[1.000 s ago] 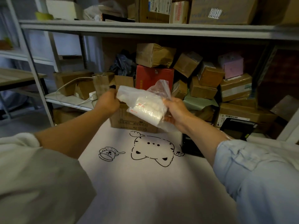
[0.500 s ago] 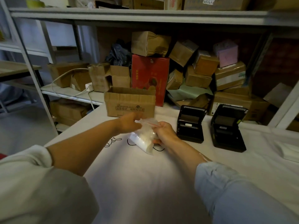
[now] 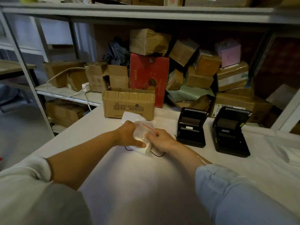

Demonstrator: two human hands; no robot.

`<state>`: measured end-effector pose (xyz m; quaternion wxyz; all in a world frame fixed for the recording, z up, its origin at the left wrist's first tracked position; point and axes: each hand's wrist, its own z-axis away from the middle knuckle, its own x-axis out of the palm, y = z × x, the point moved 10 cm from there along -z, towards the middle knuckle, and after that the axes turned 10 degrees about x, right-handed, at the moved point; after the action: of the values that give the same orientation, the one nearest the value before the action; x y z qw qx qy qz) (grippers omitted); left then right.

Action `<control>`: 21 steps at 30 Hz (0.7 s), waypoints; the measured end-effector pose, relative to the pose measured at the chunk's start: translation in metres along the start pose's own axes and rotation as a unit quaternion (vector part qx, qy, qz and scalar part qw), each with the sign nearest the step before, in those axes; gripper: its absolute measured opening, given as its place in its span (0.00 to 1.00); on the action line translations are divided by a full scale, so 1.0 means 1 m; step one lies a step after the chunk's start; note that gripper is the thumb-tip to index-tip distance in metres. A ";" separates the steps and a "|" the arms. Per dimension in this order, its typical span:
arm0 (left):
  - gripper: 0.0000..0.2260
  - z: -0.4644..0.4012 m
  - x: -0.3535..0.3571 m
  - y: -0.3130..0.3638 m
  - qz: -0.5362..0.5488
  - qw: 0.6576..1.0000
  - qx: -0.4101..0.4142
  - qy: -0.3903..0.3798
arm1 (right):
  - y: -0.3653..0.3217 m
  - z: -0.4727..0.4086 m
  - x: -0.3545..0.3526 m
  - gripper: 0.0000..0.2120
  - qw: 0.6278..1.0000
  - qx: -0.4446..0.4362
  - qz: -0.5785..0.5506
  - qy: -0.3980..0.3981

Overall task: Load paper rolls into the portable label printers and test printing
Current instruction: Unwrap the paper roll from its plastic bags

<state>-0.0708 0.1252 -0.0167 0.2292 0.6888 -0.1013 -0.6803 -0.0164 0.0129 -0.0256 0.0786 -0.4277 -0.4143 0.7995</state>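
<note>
A clear zip-top plastic bag (image 3: 143, 137) with a red seal line, holding white paper rolls, sits low over the middle of a white-covered table (image 3: 146, 184). Both hands hold it. The left hand (image 3: 128, 135) has its grip wrapped around the bag's left side, thumb pressed along the lower edge. The right hand (image 3: 159, 139) has its grip pinched on the bag's top right edge, near the red seal. Whether the bag rests on the table or is held just above it cannot be told.

To the right of the hands, two black portable label printers stand side by side on the table with their lids raised: the nearer printer (image 3: 191, 127) just beside the right hand, the farther printer (image 3: 230, 132) beyond it. Behind the bag is an open brown cardboard box (image 3: 128, 104) with printed Chinese text. Further back, a metal shelf (image 3: 68, 95) is piled with taped cartons and a red box (image 3: 148, 77).
</note>
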 end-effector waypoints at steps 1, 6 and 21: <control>0.46 -0.001 -0.003 -0.003 0.001 1.000 -0.003 -0.005 | -0.005 0.000 0.006 0.08 1.000 -0.007 -0.013 -0.014; 0.26 0.010 -0.016 -0.006 -0.019 0.997 -0.055 -0.047 | -0.025 -0.004 0.027 0.06 0.997 -0.028 -0.028 -0.074; 0.21 0.031 -0.067 -0.017 -0.027 0.996 -0.063 0.055 | -0.057 0.007 -0.027 0.06 0.992 -0.074 -0.095 0.040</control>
<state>-0.1081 0.1644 0.0366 0.2588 0.7116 -0.0270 -0.6526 -0.0176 0.0324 0.0347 0.1387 -0.4229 -0.5077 0.7377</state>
